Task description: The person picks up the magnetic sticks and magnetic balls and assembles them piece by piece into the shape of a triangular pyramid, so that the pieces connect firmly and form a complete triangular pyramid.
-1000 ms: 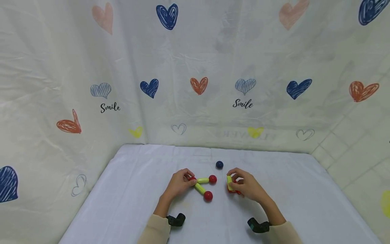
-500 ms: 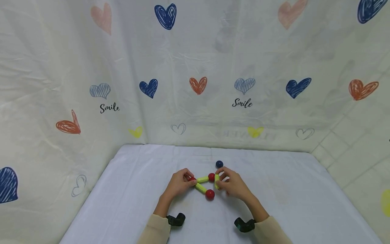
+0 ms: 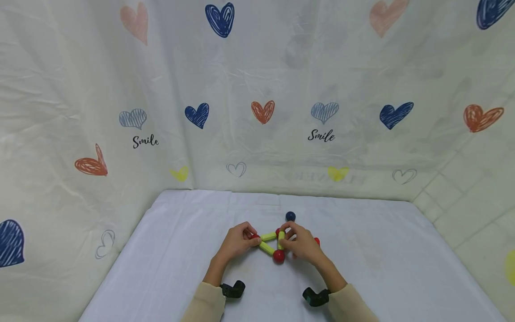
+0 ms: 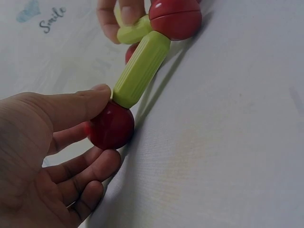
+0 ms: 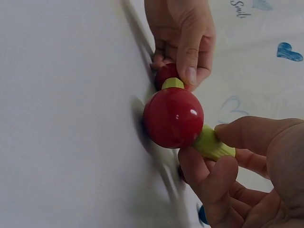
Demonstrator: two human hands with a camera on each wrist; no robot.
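Thumb and fingers of my left hand (image 3: 237, 241) pinch a red ball (image 4: 114, 126) low over the white cloth. Two yellow-green ribbed sticks (image 4: 142, 69) fan out from that ball, each ending at another red ball. My right hand (image 3: 303, 245) pinches a third yellow-green stick (image 3: 281, 240) between thumb and fingers. One end of this stick meets the nearer red ball (image 5: 173, 118); its other end lies by the farther red ball (image 3: 278, 231), partly hidden by fingers. Together the pieces form a triangle outline.
Beyond my right hand a dark blue ball (image 3: 290, 216) rests on the white-covered table (image 3: 386, 259). A red piece (image 3: 317, 241) shows partly behind my right hand. A curtain (image 3: 281, 62) printed with hearts hangs at the back and sides.
My right hand has moved left, bringing the third stick against the red balls. The nearer red ball has shifted slightly right and up. My left hand stays in place, holding its ball.
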